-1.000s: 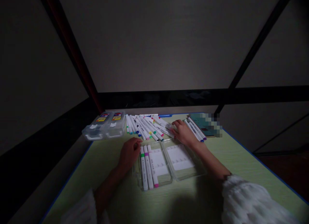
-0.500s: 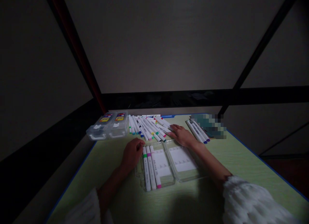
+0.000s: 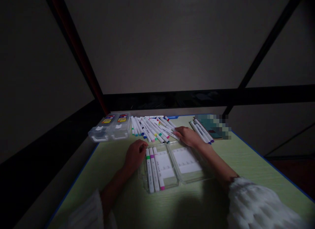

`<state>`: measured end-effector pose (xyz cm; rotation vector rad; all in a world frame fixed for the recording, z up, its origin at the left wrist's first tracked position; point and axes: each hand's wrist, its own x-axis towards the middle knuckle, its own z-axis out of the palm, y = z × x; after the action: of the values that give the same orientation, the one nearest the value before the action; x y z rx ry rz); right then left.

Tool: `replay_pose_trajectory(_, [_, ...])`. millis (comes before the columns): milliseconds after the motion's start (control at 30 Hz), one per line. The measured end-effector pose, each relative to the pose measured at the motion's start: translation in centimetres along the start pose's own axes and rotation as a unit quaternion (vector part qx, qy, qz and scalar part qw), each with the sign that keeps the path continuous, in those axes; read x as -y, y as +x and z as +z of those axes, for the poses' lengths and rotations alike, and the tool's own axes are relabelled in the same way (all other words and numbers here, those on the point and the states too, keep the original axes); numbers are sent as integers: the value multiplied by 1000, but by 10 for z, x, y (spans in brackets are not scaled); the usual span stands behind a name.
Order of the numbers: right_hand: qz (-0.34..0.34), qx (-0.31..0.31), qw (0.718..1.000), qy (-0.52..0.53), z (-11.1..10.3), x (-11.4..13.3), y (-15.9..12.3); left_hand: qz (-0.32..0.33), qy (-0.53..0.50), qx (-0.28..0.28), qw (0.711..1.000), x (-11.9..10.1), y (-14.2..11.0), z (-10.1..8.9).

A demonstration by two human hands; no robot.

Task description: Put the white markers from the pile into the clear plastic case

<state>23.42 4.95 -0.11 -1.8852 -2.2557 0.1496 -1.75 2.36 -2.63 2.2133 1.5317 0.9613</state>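
Observation:
An open clear plastic case (image 3: 172,183) lies on the green table (image 3: 172,206) before me. Three white markers (image 3: 154,170) lie side by side in its left half. My left hand (image 3: 135,155) rests curled against the case's left edge, fingertips by the marker tips. My right hand (image 3: 188,136) reaches to the right end of a spread of several white markers (image 3: 151,127) beyond the case, its fingers on one of them; whether they grip it is hard to tell in the dim light.
A closed clear case (image 3: 109,129) with colourful labels stands at the table's back left corner. Two or three more markers (image 3: 201,132) lie at the back right beside a blurred dark object (image 3: 214,125). The table has blue edges; a dark railing runs behind it.
My right hand has drawn slightly back toward me along the marker pile. The left hand has stayed by the case.

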Motion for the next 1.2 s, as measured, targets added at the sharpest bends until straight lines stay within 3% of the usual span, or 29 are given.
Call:
replay_pose_trajectory(533, [80,10,994,-72,-20,-3,-6,14,-7,6,1000,2,1,0])
replay_pose_trajectory(1200, [179,-57,981,-40,-1,-11,-3,10,4,9,1000,-3,0,-3])
